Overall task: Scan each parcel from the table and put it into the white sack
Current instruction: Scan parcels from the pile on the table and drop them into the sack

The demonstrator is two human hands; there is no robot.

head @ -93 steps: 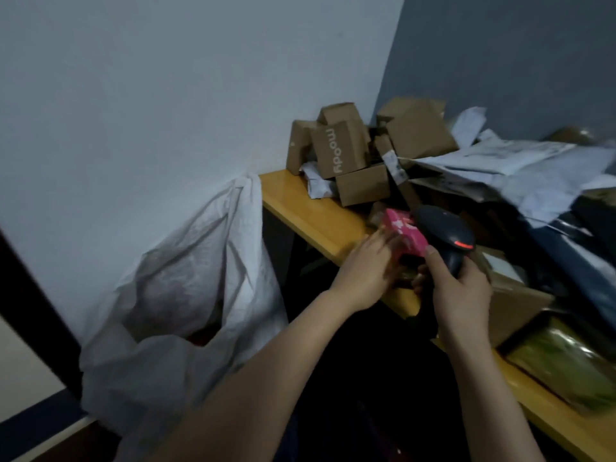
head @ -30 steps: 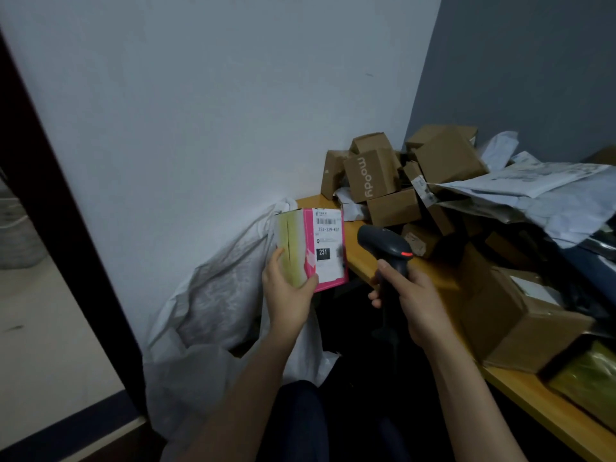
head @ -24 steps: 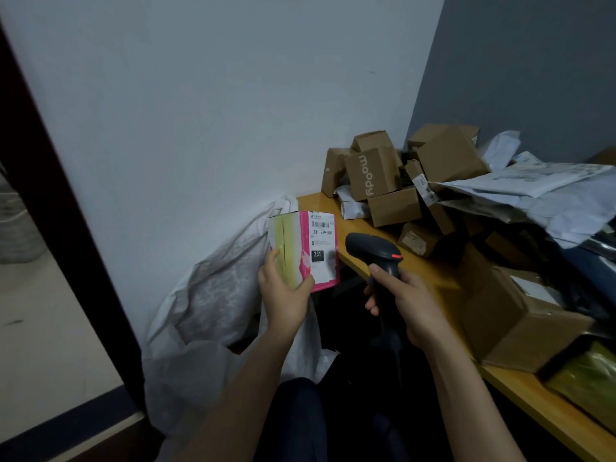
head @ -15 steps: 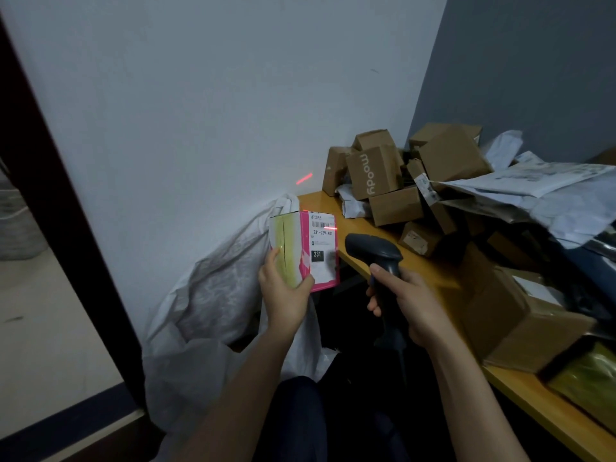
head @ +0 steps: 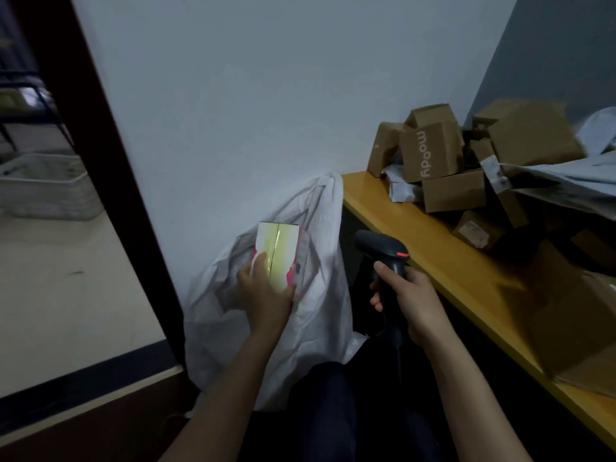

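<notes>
Far left of the left hand, past a dark door frame [head: 110,181], a white crate [head: 43,186] stands on the floor. The left hand [head: 266,296] grips the parcel [head: 278,253], a pale yellow-green box with pink edges. The fingers are on its left side and the thumb is at its lower right edge. The parcel is held in the air, in front of the white sack [head: 321,305], which stands on the floor under this hand, beside the table's end.

To the right, apart from the parcel, the right hand [head: 408,296] is closed around the handle of a dark scanner [head: 383,246]. The scanner's head rises above the hand and shows a small red light.

Right of this hand runs the wooden table [head: 416,241]. Beyond the hand, brown cartons are piled on it, one printed "moody" [head: 430,151], with grey mailer bags [head: 566,181] beside them. A large brown carton [head: 573,315] lies nearer, and it is blurred.
</notes>
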